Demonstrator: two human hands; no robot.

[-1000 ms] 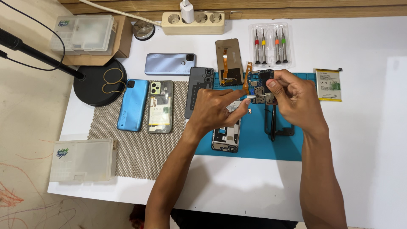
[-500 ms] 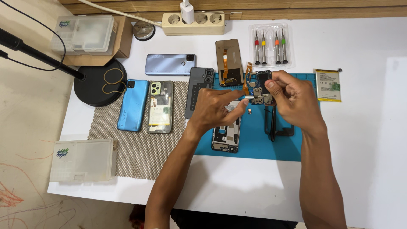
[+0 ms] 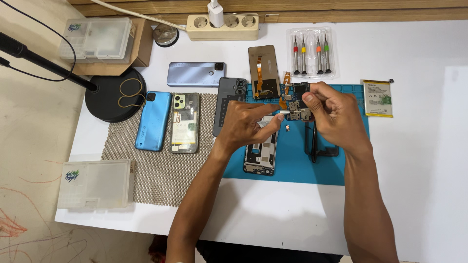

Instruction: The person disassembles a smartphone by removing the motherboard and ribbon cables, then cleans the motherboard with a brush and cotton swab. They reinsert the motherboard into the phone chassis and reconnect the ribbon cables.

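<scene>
Circuit board (image 3: 297,108) half behind hands (image 3: 336,117).

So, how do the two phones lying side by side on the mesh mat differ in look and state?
The blue phone shows a closed, plain blue back cover, while the opened phone beside it has no cover, so its inner parts and a pale green camera block are visible. The blue phone lies partly off the mesh mat; the opened phone lies fully on it. Both lie flat, camera end away from the person.

Small dark circuit board (image 3: 297,108), metal shields, held above blue mat, roughly level.
</scene>
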